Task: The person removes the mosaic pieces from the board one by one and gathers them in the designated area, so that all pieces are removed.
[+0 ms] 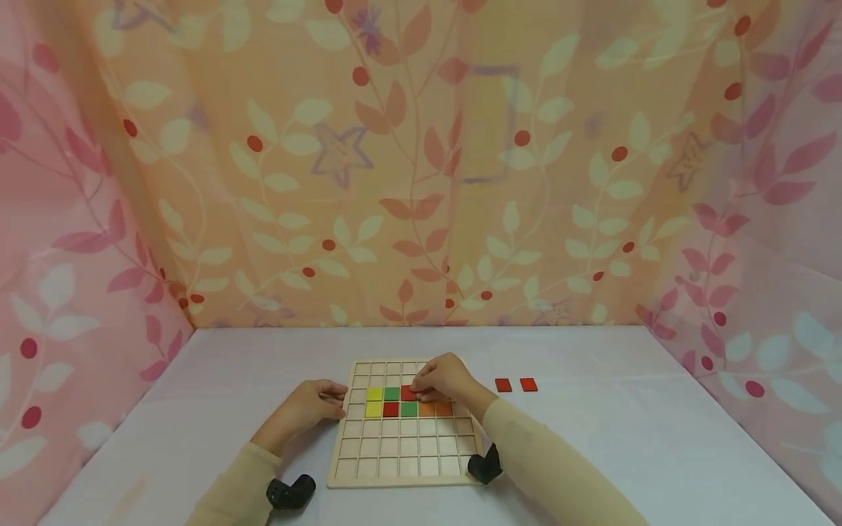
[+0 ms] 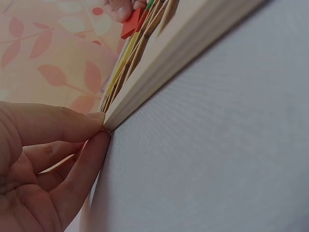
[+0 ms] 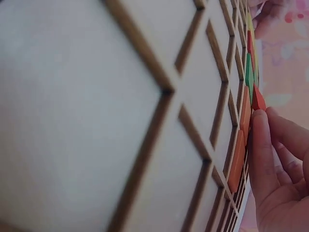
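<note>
A wooden grid board [image 1: 408,467] with square cells lies on the table. My left hand [image 1: 304,409] pinches its left edge between thumb and fingers. Over the board, my right hand [image 1: 449,380] pinches a red square tile [image 3: 259,98] by one side; in the left wrist view this tile [image 2: 130,26] is tilted, its near corner raised. Around it, cells hold two yellow tiles [image 1: 373,409], a green tile [image 1: 392,394], another green tile [image 1: 409,410], a second red tile [image 1: 391,410] and two orange tiles [image 1: 444,410]. The right fingers partly hide the upper row.
Two loose red tiles [image 1: 503,385] lie on the white tabletop [image 1: 592,438] to the right of the board. A patterned curtain [image 1: 421,183] encloses the back and sides. Black wrist devices [image 1: 291,493] are on both sleeves.
</note>
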### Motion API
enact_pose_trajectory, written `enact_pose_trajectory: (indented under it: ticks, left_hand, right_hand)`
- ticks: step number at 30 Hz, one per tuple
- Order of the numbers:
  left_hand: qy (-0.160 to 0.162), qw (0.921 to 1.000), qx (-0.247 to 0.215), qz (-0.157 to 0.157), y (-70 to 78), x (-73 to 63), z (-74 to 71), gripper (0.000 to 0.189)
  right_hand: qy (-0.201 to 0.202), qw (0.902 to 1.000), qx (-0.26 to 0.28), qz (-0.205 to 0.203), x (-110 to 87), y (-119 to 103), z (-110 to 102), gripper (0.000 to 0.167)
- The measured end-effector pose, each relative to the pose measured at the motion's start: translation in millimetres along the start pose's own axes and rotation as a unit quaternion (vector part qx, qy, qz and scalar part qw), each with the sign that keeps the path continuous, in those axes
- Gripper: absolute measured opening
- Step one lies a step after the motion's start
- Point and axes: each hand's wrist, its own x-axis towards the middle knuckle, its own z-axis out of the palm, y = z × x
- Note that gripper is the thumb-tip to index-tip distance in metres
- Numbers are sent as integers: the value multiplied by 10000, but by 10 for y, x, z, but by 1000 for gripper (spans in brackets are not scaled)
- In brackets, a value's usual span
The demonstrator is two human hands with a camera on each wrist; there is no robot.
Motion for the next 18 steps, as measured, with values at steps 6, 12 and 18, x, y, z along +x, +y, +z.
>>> enact_pose_trajectory:
  ticks: [6,12,18]
  left_hand:
    - [-133,9999,11,91,19,-5,-12,44]
    - [-75,9999,2,149,46,-4,-20,43]
    - [-49,10000,16,82,29,-13,-6,43]
  right_hand:
    - [35,9998,57,171,-10,0,6,9]
    - [93,9999,1,120,1,-42,-3,10]
    - [13,9990,266,352,-22,-25,-32,15]
